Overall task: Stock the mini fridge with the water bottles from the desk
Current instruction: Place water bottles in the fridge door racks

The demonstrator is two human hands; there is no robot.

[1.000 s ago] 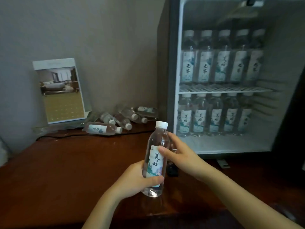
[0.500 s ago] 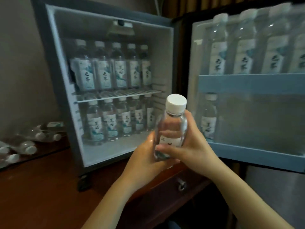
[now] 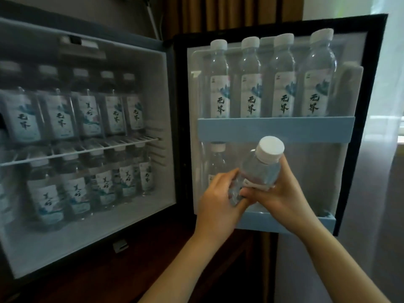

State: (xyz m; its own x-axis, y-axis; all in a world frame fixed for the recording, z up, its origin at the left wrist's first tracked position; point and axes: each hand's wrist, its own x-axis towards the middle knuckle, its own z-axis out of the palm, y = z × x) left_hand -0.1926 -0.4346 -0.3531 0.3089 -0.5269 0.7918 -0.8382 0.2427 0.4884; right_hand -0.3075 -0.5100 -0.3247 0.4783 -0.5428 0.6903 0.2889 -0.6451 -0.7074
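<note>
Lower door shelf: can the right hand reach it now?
Probably yes: door open, right hand with the held bottle just before the lower door shelf, one standing bottle at its left end only.

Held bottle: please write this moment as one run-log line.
held bottle: in left hand and right hand | pose: tilted, before lower door shelf | shelf: one standing bottle

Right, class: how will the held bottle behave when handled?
The bottle looks full, so probably heavy for its size. Tall and narrow, it may tip if nudged. Round-bodied, it would likely roll if laid down.
</note>
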